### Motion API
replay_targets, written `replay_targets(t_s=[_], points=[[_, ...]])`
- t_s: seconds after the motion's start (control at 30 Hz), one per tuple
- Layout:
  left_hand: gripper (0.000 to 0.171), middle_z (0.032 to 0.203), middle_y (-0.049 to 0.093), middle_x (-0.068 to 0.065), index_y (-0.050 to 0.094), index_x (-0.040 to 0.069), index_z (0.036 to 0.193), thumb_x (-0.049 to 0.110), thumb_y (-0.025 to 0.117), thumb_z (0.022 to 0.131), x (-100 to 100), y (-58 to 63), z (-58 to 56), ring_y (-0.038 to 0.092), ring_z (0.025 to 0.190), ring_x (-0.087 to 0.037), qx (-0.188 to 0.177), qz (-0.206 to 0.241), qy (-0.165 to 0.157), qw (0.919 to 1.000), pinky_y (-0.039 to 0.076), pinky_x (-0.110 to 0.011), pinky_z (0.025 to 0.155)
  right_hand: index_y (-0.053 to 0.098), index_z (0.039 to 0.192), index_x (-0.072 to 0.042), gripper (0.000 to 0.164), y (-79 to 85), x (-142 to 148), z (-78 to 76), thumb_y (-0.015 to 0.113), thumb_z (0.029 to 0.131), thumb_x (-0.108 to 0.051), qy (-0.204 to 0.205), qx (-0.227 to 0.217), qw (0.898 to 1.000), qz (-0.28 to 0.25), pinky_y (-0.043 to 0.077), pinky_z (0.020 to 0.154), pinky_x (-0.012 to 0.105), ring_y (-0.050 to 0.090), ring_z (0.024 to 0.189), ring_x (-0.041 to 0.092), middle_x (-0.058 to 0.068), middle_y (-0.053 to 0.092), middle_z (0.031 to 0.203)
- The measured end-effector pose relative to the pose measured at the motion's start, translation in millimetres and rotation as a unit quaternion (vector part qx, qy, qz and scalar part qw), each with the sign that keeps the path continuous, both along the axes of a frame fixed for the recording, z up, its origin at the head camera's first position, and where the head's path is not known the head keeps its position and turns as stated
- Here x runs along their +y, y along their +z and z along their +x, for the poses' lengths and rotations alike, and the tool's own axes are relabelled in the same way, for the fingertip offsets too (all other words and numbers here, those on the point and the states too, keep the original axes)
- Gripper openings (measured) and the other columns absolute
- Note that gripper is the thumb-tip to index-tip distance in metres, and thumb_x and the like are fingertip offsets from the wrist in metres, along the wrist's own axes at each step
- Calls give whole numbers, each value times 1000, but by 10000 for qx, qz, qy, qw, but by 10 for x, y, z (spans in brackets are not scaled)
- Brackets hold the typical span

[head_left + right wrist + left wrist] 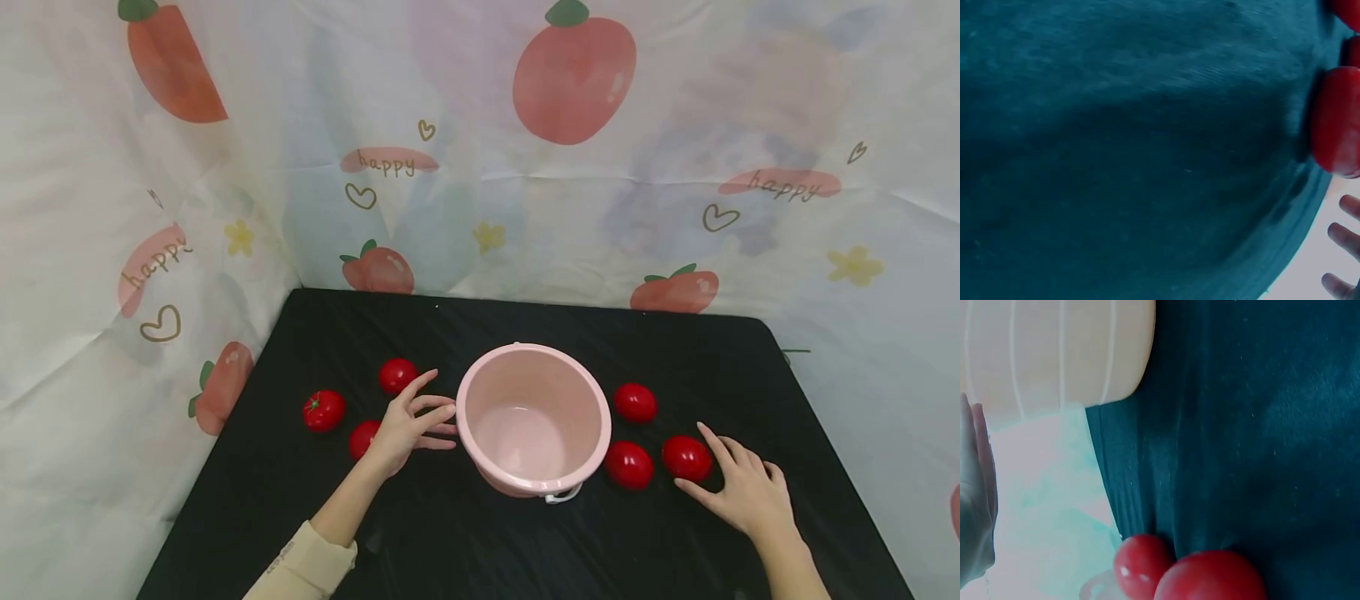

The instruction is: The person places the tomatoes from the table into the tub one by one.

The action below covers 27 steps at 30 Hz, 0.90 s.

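Observation:
A pink plastic bucket stands upright in the middle of the black table, with nothing inside it. My left hand is spread beside its left wall, fingertips right at the rim in the head view. To the right, my right hand reaches around a red tomato, thumb and forefinger apart on either side of it. Two more tomatoes, one nearer and one farther, sit between that tomato and the bucket. In the right wrist view, the tomato shows beside the fingers.
Left of the bucket lie three tomatoes: one at the far left, one behind my hand and one partly hidden by it. The bucket's white handle hangs at its front. Patterned cloth encloses the table's back and sides.

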<state>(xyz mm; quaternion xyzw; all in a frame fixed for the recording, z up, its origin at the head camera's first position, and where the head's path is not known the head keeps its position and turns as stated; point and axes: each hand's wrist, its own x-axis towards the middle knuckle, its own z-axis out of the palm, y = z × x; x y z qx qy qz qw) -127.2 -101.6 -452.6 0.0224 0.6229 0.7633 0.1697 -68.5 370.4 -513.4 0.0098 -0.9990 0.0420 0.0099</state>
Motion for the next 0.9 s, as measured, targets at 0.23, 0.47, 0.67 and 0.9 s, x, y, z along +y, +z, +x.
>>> replay_targets(t_s=[0.23, 0.47, 0.67, 0.9], points=[[64, 102, 57, -17, 34, 10, 138, 9, 67, 82, 79, 0, 24, 68, 76, -28, -66, -58, -423, 9991, 54, -48, 65, 24, 143, -18, 93, -101, 19, -12, 57, 71, -69, 10, -144, 9998, -152, 26, 85, 68, 40, 106, 47, 25, 43, 123], [60, 94, 59, -12, 41, 9, 134, 8, 68, 81, 119, 18, 23, 68, 74, -28, -162, -113, -438, 9988, 54, -48, 64, 33, 135, -12, 89, -139, 26, -51, 59, 71, -68, 31, -91, 9998, -199, 26, 84, 67, 40, 106, 46, 26, 44, 122], [61, 91, 59, -11, 40, 7, 135, 8, 68, 81, 129, 19, 17, 68, 72, -25, -148, -117, -460, 9988, 54, -46, 64, 39, 129, -9, 86, -142, 22, -70, 61, 70, -67, 68, -8, 9997, -237, 27, 84, 66, 41, 105, 45, 26, 46, 120], [60, 90, 59, -12, 39, 6, 135, 7, 67, 82, 132, 23, 23, 68, 72, -25, -119, -139, -437, 9989, 54, -46, 63, 41, 125, -8, 83, -143, 18, -96, 62, 69, -65, 143, 37, 9996, -226, 29, 83, 66, 44, 101, 45, 26, 48, 115]])
